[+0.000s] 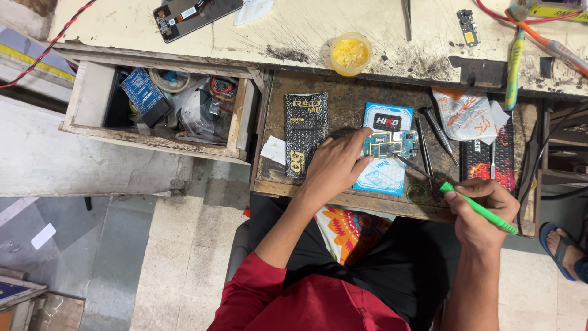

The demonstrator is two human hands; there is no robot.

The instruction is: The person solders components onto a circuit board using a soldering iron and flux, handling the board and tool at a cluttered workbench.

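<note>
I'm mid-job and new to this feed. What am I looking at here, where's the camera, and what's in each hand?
One camera on the person's head looks down at their lap and a worn wooden pull-out shelf. The left hand steadies a small blue circuit board lying on a blue-and-white packet. The right hand holds a green-handled tool, its metal tip reaching toward the board. Nearby lie screwdrivers, a black packet, a yellow tub and an open drawer of parts.

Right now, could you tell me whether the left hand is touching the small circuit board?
Touching: the head view shows the left hand with its fingertips pressed on the circuit board's left edge.
</note>
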